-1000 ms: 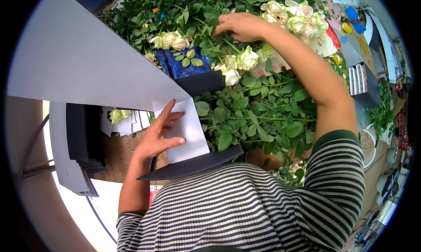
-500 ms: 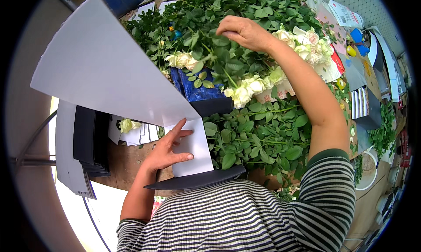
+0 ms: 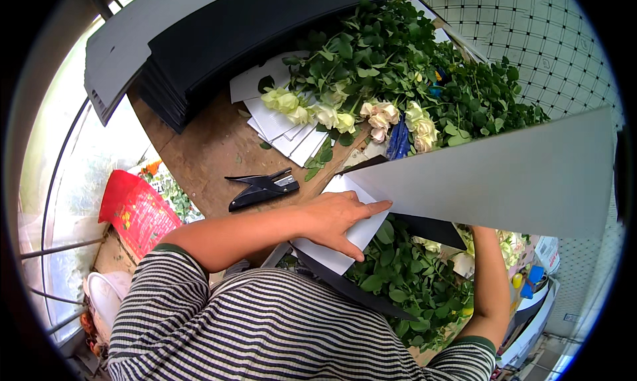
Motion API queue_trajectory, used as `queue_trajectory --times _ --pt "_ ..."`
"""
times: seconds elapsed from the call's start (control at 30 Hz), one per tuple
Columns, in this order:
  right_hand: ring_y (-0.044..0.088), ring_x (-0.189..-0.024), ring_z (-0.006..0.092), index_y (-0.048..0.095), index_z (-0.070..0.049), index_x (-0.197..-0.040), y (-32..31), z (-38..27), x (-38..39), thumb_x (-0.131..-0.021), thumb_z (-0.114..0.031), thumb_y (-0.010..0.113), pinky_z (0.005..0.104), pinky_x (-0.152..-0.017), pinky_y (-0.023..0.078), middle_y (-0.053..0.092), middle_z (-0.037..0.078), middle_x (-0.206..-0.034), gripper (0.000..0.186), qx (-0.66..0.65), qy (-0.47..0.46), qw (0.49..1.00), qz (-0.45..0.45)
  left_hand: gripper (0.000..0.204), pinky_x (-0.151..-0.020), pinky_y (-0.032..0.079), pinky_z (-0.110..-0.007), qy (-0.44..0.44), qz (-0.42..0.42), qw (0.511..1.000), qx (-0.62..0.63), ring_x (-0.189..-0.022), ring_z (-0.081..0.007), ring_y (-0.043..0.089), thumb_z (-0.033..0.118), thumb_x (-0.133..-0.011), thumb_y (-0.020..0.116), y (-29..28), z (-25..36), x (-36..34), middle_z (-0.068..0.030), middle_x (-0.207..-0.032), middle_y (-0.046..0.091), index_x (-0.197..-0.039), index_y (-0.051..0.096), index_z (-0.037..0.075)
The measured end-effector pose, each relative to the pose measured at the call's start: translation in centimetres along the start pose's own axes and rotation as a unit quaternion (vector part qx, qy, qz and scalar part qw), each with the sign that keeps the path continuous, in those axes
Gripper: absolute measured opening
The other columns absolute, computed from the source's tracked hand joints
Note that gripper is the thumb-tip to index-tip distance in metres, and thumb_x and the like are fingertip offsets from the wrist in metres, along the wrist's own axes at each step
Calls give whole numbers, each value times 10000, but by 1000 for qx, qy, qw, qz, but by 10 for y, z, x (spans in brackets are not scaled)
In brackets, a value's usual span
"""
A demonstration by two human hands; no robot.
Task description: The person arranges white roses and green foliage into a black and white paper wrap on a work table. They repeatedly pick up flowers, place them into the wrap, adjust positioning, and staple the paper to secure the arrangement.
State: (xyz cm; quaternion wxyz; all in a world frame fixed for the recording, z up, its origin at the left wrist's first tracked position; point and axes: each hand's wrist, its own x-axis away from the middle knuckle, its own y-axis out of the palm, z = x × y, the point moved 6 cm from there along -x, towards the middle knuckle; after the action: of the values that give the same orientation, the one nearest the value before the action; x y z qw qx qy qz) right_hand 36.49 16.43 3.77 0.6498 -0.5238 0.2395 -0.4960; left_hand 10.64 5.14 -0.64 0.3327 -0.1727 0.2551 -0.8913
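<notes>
My left hand (image 3: 335,223) lies on the white inner face of a folded card (image 3: 342,258), thumb and forefinger stretched apart. Black strips along the card's edges show its dark outer side. Beyond the crease, a large whitish panel (image 3: 497,172) stands up toward the right. My right forearm (image 3: 488,281) reaches up behind this panel, which hides the fingers of my right hand. Rose stems with green leaves (image 3: 398,268) lie under and beside the card. Cream roses (image 3: 507,248) show near my right wrist.
A black plier stapler (image 3: 265,189) lies on the brown table (image 3: 212,139). White cards (image 3: 285,126) and cream roses (image 3: 381,116) lie behind it. Stacked black and grey sheets (image 3: 219,43) fill the far left, leafy stems (image 3: 411,56) the back. A red bag (image 3: 136,205) sits low at left.
The view has swung left, bringing the stapler into sight. My right hand has gone from above the leaves to behind the panel. My left hand stays on the card.
</notes>
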Motion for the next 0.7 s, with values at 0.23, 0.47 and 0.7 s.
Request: queue_trajectory --times 0.23,0.47,0.7 --pt "557 -1174 325 532 -26 -1241 -98 84 14 -941 -187 558 426 -1037 423 569 146 -1268 341 -391 67 860 321 1019 -877 481 -409 44 17 998 -34 -1081 -328 553 450 -684 768 5 -4 5 -170 -1133 617 -1498 258 110" --pt "580 -1152 315 532 -13 -1231 -129 117 -18 -960 -177 550 406 -1028 445 573 149 -1252 318 -703 19 550 450 1003 -863 487 -404 91 58 991 -85 -1038 -338 554 485 -683 766 1 2 4 -164 -1046 649 -1474 297 83" --pt "627 -951 168 574 27 -1168 -226 93 -20 -915 10 543 295 -861 514 613 106 -1149 255 -345 -93 735 576 990 -898 494 -415 90 53 990 -97 -1066 -347 558 579 -689 749 6 4 -1 -188 -1053 641 -1444 362 67"
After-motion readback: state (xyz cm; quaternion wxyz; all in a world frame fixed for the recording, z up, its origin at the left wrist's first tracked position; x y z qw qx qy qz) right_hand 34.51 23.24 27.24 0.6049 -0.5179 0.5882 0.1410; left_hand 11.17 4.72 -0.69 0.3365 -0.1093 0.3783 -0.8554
